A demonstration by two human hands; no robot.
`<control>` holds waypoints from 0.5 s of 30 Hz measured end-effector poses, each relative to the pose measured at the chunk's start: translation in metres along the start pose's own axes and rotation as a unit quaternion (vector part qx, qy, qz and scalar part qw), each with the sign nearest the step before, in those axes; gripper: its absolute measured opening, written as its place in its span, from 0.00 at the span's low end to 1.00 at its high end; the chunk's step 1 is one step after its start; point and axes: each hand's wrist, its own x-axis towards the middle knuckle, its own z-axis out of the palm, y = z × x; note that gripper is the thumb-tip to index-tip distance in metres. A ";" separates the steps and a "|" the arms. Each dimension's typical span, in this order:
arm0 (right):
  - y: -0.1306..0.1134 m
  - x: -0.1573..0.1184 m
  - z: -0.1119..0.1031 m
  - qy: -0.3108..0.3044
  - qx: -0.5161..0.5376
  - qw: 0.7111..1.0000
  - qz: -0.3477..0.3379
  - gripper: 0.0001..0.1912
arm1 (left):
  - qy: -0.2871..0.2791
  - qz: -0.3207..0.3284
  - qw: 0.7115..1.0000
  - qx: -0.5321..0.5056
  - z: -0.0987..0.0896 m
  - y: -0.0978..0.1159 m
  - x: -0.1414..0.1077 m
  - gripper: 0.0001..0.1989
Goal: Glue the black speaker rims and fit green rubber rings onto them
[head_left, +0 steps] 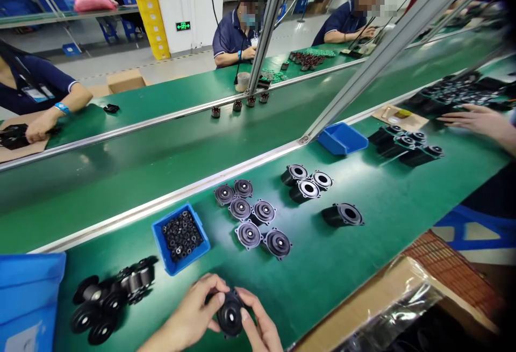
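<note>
Near the bottom centre, my left hand [193,314] grips the left side of a round black part [230,315] with a bright dot at its centre. My right hand [260,322] holds the same part from the right, thumb and fingers on its rim. Beyond my hands lie several round dark housings [249,235] with stepped discs on top. To the left is a blue bin [203,244] holding many small black rings [181,236]. Left of that, several rotor-like parts [115,302] with black discs and metal cylinders lie in a pile.
Several open black cylinders [342,215] stand to the right, with an empty blue tray [342,139] behind. A large blue bin [30,298] is at left. Another person's hand [475,123] is at far right. Metal posts [374,56] rise beyond; a cardboard box [387,293] lies at lower right.
</note>
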 end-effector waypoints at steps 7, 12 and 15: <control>-0.005 0.000 -0.001 -0.004 0.037 0.997 0.069 0.26 | 0.000 -0.004 0.999 0.034 0.001 0.012 0.011 0.22; 0.016 -0.001 -0.008 -0.063 -0.003 0.998 0.031 0.22 | 0.038 -0.010 0.999 0.007 0.006 0.009 0.007 0.22; 0.027 -0.006 -0.012 -0.063 -0.028 0.998 -0.005 0.21 | 0.050 -0.017 0.998 -0.035 0.008 0.003 -0.003 0.26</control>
